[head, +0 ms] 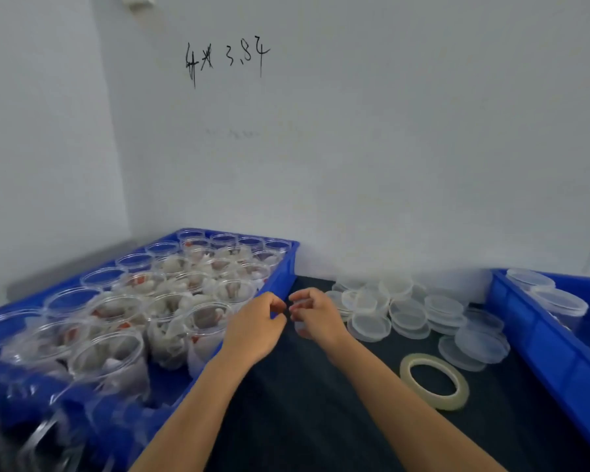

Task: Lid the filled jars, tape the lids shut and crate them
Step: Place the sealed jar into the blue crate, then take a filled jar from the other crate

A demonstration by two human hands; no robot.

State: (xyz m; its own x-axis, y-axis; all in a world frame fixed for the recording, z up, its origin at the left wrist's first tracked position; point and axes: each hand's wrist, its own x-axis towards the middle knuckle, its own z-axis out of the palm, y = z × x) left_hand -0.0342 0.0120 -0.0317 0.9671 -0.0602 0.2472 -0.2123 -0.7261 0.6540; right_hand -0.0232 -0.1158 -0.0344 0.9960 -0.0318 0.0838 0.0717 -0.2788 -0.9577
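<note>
Several open clear jars (201, 321) filled with white and red pieces stand in a blue crate (280, 281) on the left. Loose clear lids (409, 315) lie in a pile on the dark table, right of my hands. A roll of clear tape (408, 369) lies flat in front of the lids. My right hand (317, 318) has its fingers curled round a small clear lid (300, 330) just above the table. My left hand (256, 325) faces it with curled fingers, its tips close to that lid; contact is unclear.
A second blue crate (542, 338) at the right holds lidded jars (559, 301). A white wall with handwritten marks rises right behind the table. The dark tabletop (321, 410) runs between the two crates.
</note>
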